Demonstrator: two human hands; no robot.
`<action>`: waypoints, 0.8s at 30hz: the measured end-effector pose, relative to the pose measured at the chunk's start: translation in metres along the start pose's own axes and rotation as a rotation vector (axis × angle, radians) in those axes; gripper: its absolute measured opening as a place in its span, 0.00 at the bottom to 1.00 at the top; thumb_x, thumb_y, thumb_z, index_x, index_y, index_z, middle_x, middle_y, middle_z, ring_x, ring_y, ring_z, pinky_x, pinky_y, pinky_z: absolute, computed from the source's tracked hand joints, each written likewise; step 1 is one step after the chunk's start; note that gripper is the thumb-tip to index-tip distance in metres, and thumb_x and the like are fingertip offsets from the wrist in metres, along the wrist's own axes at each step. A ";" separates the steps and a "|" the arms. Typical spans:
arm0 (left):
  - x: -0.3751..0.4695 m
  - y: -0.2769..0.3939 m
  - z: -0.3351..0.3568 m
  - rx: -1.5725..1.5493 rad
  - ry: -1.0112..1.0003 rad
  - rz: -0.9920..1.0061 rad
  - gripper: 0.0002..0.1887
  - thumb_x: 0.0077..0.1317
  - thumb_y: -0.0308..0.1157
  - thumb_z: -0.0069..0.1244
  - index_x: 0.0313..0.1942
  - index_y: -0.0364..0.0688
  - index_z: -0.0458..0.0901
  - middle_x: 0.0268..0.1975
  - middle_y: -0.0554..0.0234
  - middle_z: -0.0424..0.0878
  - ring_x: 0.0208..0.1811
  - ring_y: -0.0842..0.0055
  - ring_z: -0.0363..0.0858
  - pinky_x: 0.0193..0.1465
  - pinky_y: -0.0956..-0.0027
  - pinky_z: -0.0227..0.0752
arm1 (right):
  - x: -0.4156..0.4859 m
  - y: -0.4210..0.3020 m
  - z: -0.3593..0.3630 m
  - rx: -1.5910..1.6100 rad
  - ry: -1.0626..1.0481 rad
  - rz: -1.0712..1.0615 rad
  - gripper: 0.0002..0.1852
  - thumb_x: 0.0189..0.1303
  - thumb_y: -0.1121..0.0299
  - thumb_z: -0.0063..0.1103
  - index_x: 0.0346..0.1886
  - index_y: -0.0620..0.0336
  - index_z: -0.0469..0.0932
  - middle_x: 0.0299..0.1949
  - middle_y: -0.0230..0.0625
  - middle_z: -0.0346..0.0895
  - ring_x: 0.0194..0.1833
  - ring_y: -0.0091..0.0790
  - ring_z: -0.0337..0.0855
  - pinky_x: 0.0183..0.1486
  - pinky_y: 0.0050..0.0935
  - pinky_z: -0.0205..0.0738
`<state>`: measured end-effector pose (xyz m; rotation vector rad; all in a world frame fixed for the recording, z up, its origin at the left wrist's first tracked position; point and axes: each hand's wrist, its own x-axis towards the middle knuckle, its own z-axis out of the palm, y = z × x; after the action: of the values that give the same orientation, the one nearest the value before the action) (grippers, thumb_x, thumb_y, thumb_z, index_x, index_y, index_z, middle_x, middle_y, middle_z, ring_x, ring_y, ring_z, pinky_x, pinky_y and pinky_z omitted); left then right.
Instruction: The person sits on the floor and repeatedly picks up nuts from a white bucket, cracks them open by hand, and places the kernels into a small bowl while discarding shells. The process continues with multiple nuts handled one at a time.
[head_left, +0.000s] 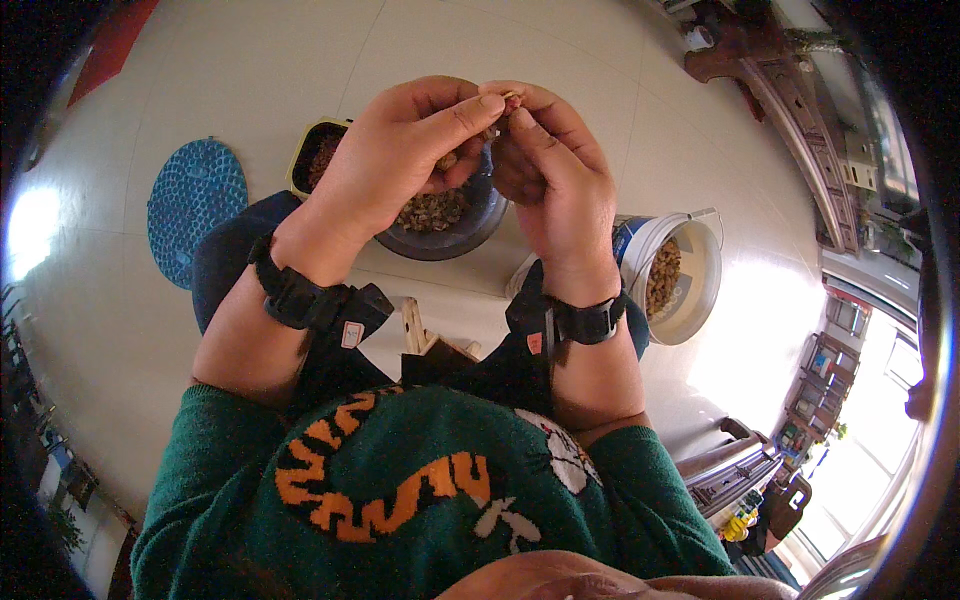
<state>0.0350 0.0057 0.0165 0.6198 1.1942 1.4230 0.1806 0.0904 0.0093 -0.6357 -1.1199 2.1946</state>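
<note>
Over a dark round basin (491, 217), my left hand (409, 139) and my right hand (562, 154) meet at the fingertips. Between both thumbs and forefingers they pinch a small reddish, nut-like piece (513, 102), too small to name surely. A tan piece (448, 160) also shows in the curled fingers of my left hand. Light brown bits like broken shells (433, 210) lie in the basin, partly hidden by my hands. Behind my left wrist is a yellow-rimmed container (297, 154) with small reddish-brown pieces (325, 154) in it.
A white bucket (701, 289) beside my right knee leans towards me, with tan pieces (664, 277) inside. A blue pebbled oval mat (196, 214) lies on the tiled floor (300, 67) at left. Low wooden legs (412, 326) show between my knees. Carved wooden furniture (795, 127) lines the right.
</note>
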 end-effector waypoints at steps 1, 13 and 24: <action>0.001 -0.001 0.000 -0.008 0.003 0.002 0.14 0.76 0.42 0.55 0.43 0.39 0.84 0.28 0.74 0.77 0.24 0.89 0.72 0.23 0.82 0.57 | 0.000 0.000 0.000 0.016 -0.008 0.010 0.13 0.76 0.74 0.52 0.57 0.67 0.79 0.54 0.38 0.84 0.54 0.29 0.83 0.60 0.27 0.77; 0.006 -0.009 -0.002 0.080 0.036 0.134 0.11 0.72 0.37 0.60 0.45 0.39 0.86 0.31 0.74 0.82 0.28 0.89 0.77 0.29 0.82 0.67 | -0.005 0.001 0.011 0.171 0.034 0.031 0.21 0.80 0.61 0.41 0.58 0.67 0.79 0.46 0.37 0.80 0.45 0.29 0.81 0.51 0.28 0.75; 0.008 -0.013 0.002 0.678 0.082 0.565 0.09 0.67 0.30 0.63 0.41 0.33 0.86 0.34 0.60 0.88 0.37 0.82 0.87 0.40 0.74 0.80 | -0.006 0.004 0.013 0.170 0.213 0.181 0.25 0.79 0.50 0.43 0.57 0.62 0.79 0.32 0.27 0.76 0.24 0.19 0.58 0.26 0.20 0.52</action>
<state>0.0400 0.0120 0.0039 1.4697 1.6631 1.4882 0.1756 0.0778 0.0138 -0.9000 -0.7842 2.2788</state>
